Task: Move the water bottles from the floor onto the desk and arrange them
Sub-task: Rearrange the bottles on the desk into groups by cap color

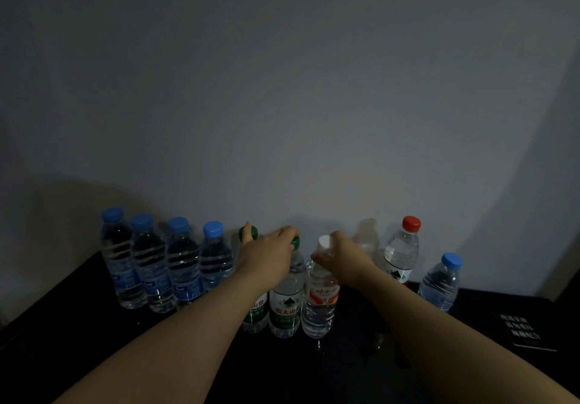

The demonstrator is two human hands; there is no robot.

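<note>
Two hands on bottle tops. Left hand [270,256]: fingers [287,234] curled down over cap of green-capped bottle [287,303], thumb tip spread across to cap of second green-capped bottle [255,312] just beside. Right hand [345,259]: fingers [320,257] clamped round neck of white-capped bottle [318,303], under cap. All three upright, side by side on black worktop [78,325]. Four blue-capped bottles [150,265] in row to left, against wall [282,89]. Pale bottle [365,237], red-capped bottle [403,246], lone blue-capped bottle [441,284] to right. Dark booklet [521,331] near right edge.
</note>
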